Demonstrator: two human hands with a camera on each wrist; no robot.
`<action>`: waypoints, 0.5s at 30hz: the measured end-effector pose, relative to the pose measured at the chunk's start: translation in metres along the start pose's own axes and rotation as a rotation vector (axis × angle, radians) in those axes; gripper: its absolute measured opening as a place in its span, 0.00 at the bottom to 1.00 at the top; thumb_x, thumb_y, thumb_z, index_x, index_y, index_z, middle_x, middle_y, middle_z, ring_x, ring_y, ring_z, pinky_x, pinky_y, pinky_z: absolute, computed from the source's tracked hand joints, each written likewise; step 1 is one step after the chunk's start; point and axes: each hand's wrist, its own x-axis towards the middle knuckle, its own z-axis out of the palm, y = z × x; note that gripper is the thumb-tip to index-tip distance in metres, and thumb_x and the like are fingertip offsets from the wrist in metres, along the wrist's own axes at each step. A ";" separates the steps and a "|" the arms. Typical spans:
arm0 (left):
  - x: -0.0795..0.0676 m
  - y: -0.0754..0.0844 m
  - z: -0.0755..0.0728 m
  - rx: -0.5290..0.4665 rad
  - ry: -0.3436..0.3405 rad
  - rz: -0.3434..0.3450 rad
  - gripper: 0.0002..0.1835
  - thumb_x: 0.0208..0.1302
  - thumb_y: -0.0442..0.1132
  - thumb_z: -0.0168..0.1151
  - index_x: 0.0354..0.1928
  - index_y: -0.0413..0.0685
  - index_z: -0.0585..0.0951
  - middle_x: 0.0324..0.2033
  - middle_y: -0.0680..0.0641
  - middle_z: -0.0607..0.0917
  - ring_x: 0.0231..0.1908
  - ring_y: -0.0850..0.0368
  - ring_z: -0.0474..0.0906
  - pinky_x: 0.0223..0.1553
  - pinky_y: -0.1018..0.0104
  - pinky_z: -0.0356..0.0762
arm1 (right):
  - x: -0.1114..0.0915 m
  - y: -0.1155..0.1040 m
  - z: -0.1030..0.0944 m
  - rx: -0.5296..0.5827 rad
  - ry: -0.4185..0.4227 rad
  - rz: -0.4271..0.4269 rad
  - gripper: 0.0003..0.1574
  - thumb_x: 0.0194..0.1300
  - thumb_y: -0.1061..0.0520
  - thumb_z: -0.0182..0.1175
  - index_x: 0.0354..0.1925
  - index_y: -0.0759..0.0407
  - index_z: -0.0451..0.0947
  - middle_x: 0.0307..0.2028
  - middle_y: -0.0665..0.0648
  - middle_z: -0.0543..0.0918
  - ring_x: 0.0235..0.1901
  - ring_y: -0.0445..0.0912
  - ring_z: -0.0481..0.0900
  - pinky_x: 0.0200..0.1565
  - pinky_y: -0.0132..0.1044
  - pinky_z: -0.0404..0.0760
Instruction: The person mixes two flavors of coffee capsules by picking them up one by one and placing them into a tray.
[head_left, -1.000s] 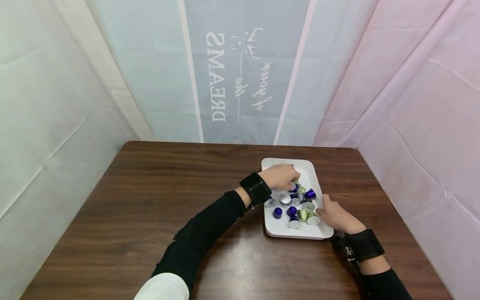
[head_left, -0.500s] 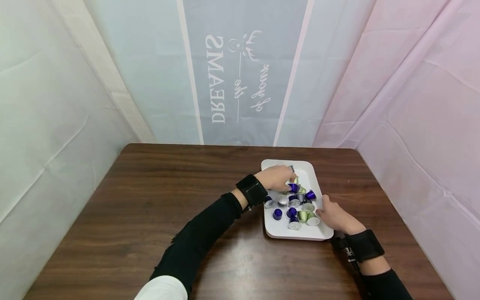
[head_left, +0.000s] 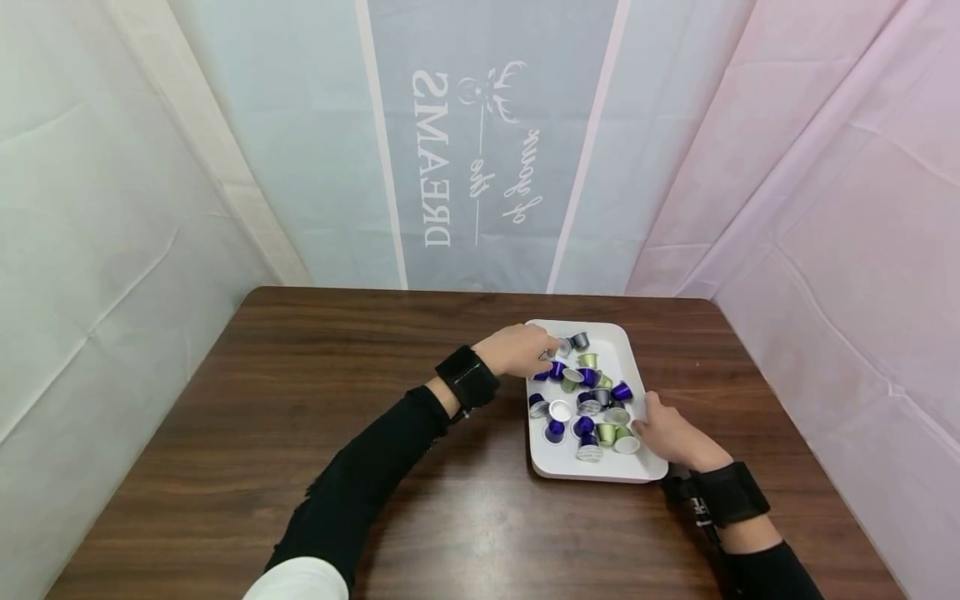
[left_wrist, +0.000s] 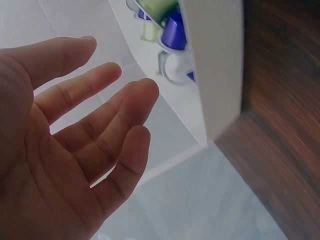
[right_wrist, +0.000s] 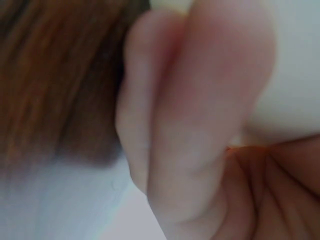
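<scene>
A white tray point(head_left: 551, 468) holds several small coffee capsules, blue, green and silver, some standing and some on their sides. My left hand point(head_left: 517, 349) is over the tray's left edge, near a blue capsule point(head_left: 557, 370). In the left wrist view that hand's fingers point(left_wrist: 107, 127) are loosely bent, with nothing held, and a blue capsule point(left_wrist: 174, 32) shows beyond the tray wall point(left_wrist: 217, 75). At the tray's right edge my right hand point(head_left: 675, 431) pinches the rim, thumb inside and fingers along the outer wall. The right wrist view is mostly filled by blurred fingers point(right_wrist: 200, 120).
The tray sits right of centre on a dark brown wooden table point(head_left: 315, 400). Pale cloth hangs behind the table and on both sides, and the back cloth point(head_left: 495, 258) carries mirrored lettering. A silver capsule point(head_left: 580, 340) lies near the tray's far edge.
My left hand has drawn back leftward from among the capsules, uncovering those at the far end. Some capsules at the left have shifted, spreading toward that edge. My right hand stays on the rim.
</scene>
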 end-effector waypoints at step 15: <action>-0.074 -0.059 0.007 -0.011 0.056 -0.187 0.19 0.69 0.46 0.54 0.57 0.45 0.76 0.47 0.46 0.78 0.42 0.55 0.76 0.42 0.62 0.75 | -0.006 0.011 -0.016 0.049 -0.004 -0.010 0.39 0.73 0.48 0.46 0.58 0.82 0.48 0.52 0.86 0.65 0.50 0.66 0.72 0.43 0.53 0.74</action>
